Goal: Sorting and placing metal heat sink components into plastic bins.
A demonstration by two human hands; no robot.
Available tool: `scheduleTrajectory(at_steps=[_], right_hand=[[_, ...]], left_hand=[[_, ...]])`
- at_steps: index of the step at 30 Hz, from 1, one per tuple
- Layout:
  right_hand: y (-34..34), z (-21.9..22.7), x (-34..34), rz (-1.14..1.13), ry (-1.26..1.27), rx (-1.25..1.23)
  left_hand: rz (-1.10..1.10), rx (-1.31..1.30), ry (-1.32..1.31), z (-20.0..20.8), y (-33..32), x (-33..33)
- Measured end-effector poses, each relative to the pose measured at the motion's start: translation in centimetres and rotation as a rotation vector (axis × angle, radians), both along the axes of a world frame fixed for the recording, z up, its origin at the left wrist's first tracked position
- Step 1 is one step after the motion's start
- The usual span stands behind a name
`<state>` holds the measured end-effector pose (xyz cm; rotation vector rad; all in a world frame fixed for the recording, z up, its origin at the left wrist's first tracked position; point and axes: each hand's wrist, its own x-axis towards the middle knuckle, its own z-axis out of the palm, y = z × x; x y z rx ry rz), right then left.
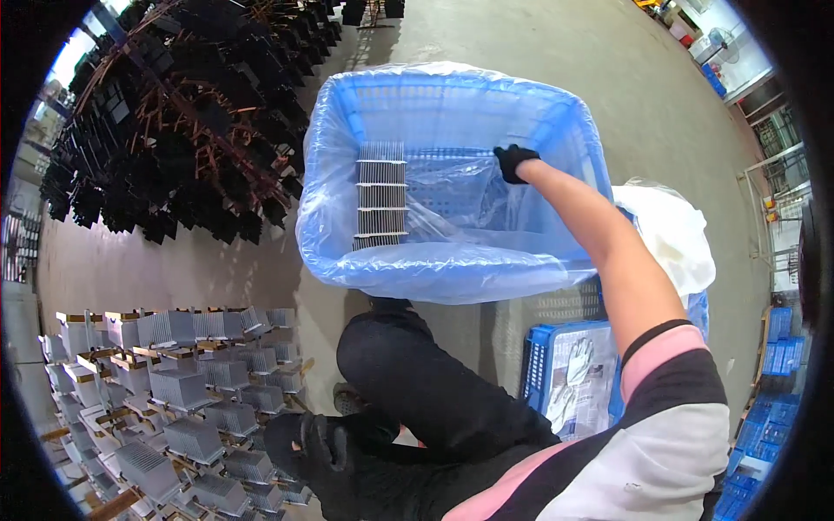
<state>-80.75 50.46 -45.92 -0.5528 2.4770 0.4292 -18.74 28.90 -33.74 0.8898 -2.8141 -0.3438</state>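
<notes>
- Progress looks early, by my judgement: the blue crate (556, 113), lined with a clear plastic bag (452, 269), holds only one short row of finned metal heat sinks (381, 195), stacked on edge against its left inner wall; most of the crate floor is bare.
- Plenty is left: a large spread of the same silver finned heat sinks (187, 391) sits on racks at the lower left, just beside the person's knee.
- The right hand (514, 162), in a dark glove, reaches into the crate at its far right side, well apart from the stacked row; its fingers are curled, seemingly pinching the bag liner, though I cannot tell for sure what they grip.
- The left hand (304, 441), also gloved, rests low by the dark trouser leg near the racks; whether it holds anything cannot be made out.
- Dark finned parts hang on a frame (174, 113) at the upper left, too shadowed to read in detail.
- A second blue crate (539, 365) with a pair of pale gloves lying in it is partly hidden by the right arm, and the fisheye rim cuts off the room's edges.
</notes>
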Motion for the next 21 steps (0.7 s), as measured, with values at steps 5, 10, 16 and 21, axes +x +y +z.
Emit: scheduleTrajectory(at_steps=[5,10,16,21], right_hand=[[0.5,-2.8,1.4,0.122,0.086,0.238],[-0.2,0.4,1.2,0.047,-0.07,0.098],[-0.8,3.1,6.0,0.675,-0.354,0.377],[7.2,-4.3,11.1,0.346,-0.241,0.223]], left_hand=[[0.02,0.012,-0.073,-1.6,0.4,2.0],[0.437,1.031,0.593,-4.1,1.2,3.8],[-0.08,-0.047,-0.102,-1.6,-0.2,2.9],[-0.036,0.014,-0.061,0.0,0.3,0.7]])
